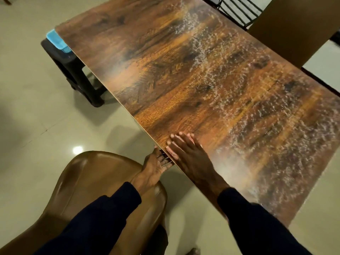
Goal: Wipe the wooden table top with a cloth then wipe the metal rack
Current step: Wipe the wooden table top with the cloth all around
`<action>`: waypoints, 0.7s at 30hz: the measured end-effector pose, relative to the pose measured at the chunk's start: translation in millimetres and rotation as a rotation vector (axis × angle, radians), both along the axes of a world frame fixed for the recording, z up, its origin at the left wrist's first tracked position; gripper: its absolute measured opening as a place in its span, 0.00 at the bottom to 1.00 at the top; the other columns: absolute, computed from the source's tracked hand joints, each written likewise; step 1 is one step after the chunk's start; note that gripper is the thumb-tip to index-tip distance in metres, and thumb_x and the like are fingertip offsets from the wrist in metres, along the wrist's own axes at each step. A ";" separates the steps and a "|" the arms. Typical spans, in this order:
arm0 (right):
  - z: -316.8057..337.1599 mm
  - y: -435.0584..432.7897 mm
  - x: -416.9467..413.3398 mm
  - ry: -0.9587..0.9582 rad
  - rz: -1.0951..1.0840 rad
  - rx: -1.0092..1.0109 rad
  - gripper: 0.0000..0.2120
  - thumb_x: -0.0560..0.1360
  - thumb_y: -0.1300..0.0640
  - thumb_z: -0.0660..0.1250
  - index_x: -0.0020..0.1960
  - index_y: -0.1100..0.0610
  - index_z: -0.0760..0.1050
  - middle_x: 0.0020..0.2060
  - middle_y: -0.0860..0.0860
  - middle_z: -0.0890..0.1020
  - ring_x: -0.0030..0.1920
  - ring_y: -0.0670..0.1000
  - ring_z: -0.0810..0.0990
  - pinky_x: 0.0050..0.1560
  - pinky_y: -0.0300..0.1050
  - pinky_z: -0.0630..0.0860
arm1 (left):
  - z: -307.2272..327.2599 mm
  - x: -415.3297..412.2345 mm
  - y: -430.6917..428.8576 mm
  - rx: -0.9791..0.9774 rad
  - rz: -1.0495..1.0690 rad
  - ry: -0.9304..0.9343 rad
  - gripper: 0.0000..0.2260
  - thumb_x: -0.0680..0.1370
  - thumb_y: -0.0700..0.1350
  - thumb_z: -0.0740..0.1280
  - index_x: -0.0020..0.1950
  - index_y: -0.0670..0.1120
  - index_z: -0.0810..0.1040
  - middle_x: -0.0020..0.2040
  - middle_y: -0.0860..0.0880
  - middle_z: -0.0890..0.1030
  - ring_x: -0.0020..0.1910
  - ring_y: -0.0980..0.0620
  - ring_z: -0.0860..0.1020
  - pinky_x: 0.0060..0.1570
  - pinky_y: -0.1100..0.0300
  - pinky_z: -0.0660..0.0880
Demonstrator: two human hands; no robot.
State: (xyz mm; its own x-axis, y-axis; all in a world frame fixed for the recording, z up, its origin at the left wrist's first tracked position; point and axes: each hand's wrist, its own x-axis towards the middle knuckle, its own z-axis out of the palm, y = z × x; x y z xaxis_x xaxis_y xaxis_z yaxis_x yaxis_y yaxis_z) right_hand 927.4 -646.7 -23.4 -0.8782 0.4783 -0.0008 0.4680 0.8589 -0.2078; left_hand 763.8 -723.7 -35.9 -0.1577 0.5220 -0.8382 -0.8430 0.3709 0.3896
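Right hand (185, 155) flat, grip released, palm on near-left edge of wooden tabletop (184, 70); left hand (153, 168) reaches under that edge, grip can't tell. No cloth visible. Metal rack (237, 10) far right. Streaky residue at right: likely wipe there, overlapping strokes.

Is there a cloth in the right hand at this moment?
No, the right hand lies flat and empty on the wooden table top, with the fingers spread near its edge and no cloth under or around it.
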 end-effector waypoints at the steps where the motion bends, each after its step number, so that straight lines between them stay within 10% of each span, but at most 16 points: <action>1: 1.2 -5.6 25.1 0.003 -0.006 -0.002 0.24 0.88 0.53 0.54 0.83 0.52 0.66 0.86 0.52 0.60 0.87 0.56 0.52 0.85 0.64 0.53 | 0.8 4.5 -1.4 0.006 0.001 -0.010 0.18 0.86 0.52 0.58 0.66 0.39 0.74 0.63 0.38 0.79 0.60 0.39 0.80 0.63 0.43 0.75; 7: 18.6 61.5 58.1 0.076 -0.584 -0.029 0.26 0.87 0.50 0.50 0.83 0.55 0.66 0.84 0.56 0.63 0.86 0.60 0.56 0.83 0.67 0.56 | 3.0 31.9 -8.7 -0.010 0.054 0.024 0.12 0.85 0.48 0.61 0.59 0.40 0.77 0.63 0.37 0.79 0.60 0.37 0.80 0.60 0.41 0.77; 15: -24.4 -23.7 84.9 0.034 0.002 0.024 0.24 0.89 0.50 0.50 0.84 0.49 0.63 0.86 0.51 0.57 0.87 0.56 0.51 0.86 0.64 0.50 | 15.0 79.2 -21.0 -0.010 0.035 0.085 0.16 0.84 0.48 0.63 0.64 0.38 0.76 0.65 0.38 0.80 0.62 0.39 0.80 0.66 0.42 0.75; 21: 1.7 44.9 163.3 0.047 -0.475 0.030 0.25 0.89 0.49 0.47 0.83 0.49 0.65 0.85 0.51 0.62 0.87 0.55 0.53 0.84 0.64 0.54 | 19.1 95.1 -29.0 -0.055 0.071 0.103 0.16 0.84 0.44 0.64 0.68 0.37 0.75 0.64 0.38 0.80 0.57 0.42 0.81 0.42 0.53 0.83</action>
